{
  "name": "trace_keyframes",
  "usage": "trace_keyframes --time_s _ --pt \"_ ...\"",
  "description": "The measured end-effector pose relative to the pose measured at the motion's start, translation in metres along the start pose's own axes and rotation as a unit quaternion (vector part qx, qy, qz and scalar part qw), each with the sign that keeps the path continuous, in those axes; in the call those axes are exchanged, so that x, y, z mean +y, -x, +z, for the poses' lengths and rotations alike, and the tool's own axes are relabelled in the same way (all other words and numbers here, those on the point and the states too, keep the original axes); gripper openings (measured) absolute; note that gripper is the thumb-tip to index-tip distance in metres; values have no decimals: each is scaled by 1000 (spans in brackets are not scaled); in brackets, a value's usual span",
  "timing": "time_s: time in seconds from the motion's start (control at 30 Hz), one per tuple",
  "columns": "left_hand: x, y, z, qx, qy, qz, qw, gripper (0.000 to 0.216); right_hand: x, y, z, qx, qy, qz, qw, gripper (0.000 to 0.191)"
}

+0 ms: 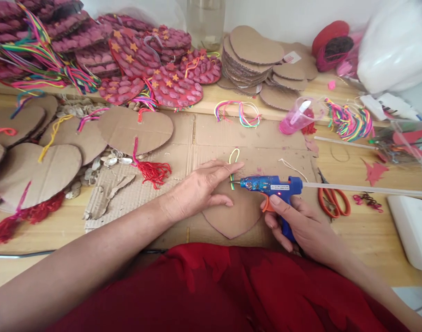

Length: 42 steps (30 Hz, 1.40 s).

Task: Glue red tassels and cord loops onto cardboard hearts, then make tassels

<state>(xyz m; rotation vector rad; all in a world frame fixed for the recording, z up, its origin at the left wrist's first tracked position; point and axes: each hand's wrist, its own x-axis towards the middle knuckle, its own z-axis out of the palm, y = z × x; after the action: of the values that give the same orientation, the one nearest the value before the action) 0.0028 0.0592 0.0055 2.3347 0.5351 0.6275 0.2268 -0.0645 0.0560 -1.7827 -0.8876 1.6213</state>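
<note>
A cardboard heart [231, 221] lies mid-view, its upper part mostly hidden. At its ten o'clock, the left hand [200, 186], fingers outstretched, thumb apart, partly covers a yellow-green cord loop [232, 183]; at four, the right hand [297, 214] grips a blue glue gun [280, 186], its translucent stick [363, 188] cut off at three.

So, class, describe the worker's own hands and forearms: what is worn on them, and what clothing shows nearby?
The left hand and right hand have no gloves, and no watch or bracelet shows at either wrist. No sleeve covers the visible forearms. Between them shows a red garment with darker and brighter patches.
</note>
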Motion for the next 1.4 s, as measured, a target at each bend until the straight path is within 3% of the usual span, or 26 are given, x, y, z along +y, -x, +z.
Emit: trace_keyframes --time_s 0.2,0.53,0.9,1.1,1.4 --pt "-1 0 0 -6 -14 -15 1000 74 5 -1 0 10 10 9 1000 39" --pt "0 0 0 1 -11 -26 1000 75 -5 0 4 -13 -101 46 994 42" --pt "-2 1 3 -1 -62 -28 998 77 -3 2 8 11 -81 56 995 47" --pt "-3 2 6 -6 -91 -35 995 77 2 7 8 -12 -28 70 997 54" --pt "-5 2 7 -12 -96 -32 995 77 9 11 7 -10 -49 57 997 50"
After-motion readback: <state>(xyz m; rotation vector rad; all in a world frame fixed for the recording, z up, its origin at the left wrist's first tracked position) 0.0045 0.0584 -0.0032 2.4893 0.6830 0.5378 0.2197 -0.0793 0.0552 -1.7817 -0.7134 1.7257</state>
